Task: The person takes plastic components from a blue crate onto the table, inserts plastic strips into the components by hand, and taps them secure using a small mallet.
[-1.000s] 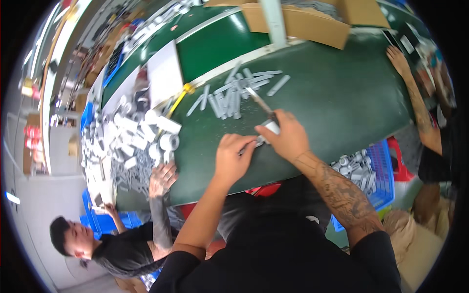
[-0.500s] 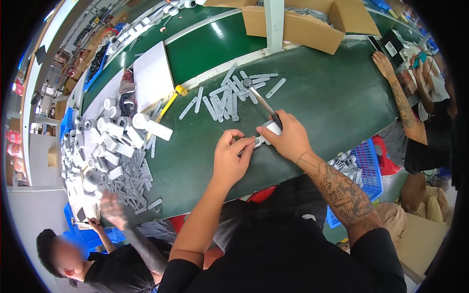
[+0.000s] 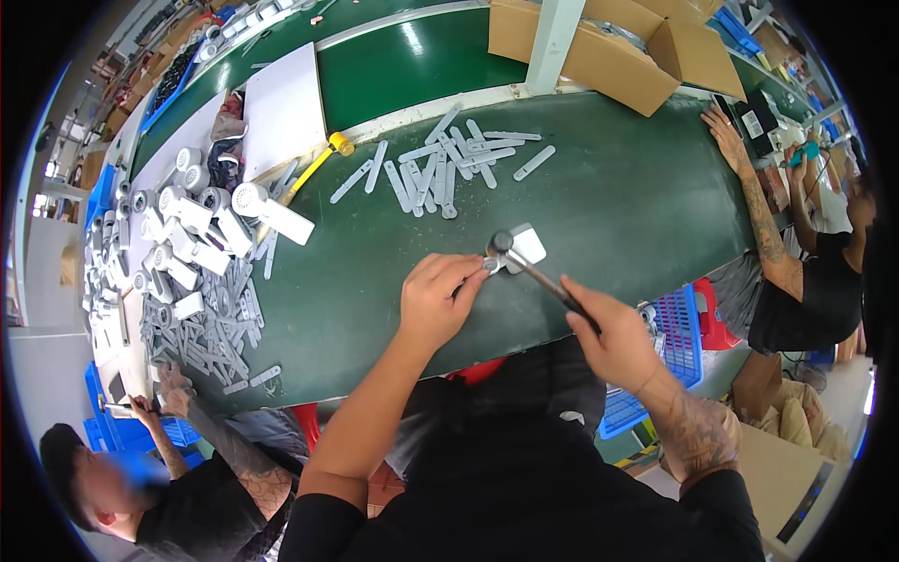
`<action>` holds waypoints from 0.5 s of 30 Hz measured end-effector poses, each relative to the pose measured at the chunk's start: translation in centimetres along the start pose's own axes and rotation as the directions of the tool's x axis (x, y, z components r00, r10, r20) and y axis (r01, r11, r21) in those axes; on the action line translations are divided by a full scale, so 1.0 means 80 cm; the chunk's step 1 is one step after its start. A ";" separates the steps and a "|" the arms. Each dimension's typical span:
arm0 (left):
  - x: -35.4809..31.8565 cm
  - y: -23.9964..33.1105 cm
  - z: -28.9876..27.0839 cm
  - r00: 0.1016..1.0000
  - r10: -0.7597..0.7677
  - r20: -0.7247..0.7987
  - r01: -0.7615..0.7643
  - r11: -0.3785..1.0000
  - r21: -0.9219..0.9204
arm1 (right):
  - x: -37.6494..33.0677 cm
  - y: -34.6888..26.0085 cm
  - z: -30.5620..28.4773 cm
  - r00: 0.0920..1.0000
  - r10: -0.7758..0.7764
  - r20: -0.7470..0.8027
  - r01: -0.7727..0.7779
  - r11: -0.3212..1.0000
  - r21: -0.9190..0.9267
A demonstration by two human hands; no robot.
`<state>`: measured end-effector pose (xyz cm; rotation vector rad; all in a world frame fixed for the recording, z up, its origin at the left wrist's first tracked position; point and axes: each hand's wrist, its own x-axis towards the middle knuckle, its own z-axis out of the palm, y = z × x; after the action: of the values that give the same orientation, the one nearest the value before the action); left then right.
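My right hand (image 3: 611, 339) grips the dark handle of a hammer (image 3: 543, 277). The hammer's round metal head sits over the small ring-shaped end of a white plastic part (image 3: 529, 244), partly covering it; whether they touch I cannot tell. That part lies on the green worktable (image 3: 375, 318), its wide flat end pointing away from me. With fingers bent and pinched together, my left hand (image 3: 438, 292) holds the ring end from the left. Beyond my hands is a loose heap of flat grey strips (image 3: 440, 178).
White round-headed housings with handles (image 3: 292, 223) pile up at the left, above more grey strips (image 3: 201, 328). A yellow mallet (image 3: 316, 169) lies beside them. An open carton (image 3: 599, 66) stands at the back, a blue basket (image 3: 686, 328) at right. Co-workers sit on both sides.
My right hand has let go of the white part and drawn back toward me, now gripping the hammer by its handle. The hammer head has come down to the part's ring end.
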<state>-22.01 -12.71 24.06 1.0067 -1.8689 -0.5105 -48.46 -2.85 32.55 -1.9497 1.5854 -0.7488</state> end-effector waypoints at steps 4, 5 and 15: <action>0.000 -0.001 0.001 1.000 0.021 0.011 -0.021 1.000 -0.001 | -0.010 -0.032 -0.010 0.996 0.085 0.018 -0.084 0.995 -0.049; 0.000 -0.002 0.002 1.000 0.020 0.012 -0.020 1.000 -0.002 | -0.011 -0.034 -0.011 0.995 0.091 -0.032 -0.092 0.996 -0.022; -0.002 -0.006 0.000 1.000 0.017 0.023 -0.016 0.999 -0.039 | -0.029 -0.001 0.036 1.000 0.001 -0.024 -0.002 1.000 -0.020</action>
<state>-21.73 -12.85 23.63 0.9625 -1.8795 -0.5491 -46.75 -0.46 30.32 -1.9606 1.6143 -0.7613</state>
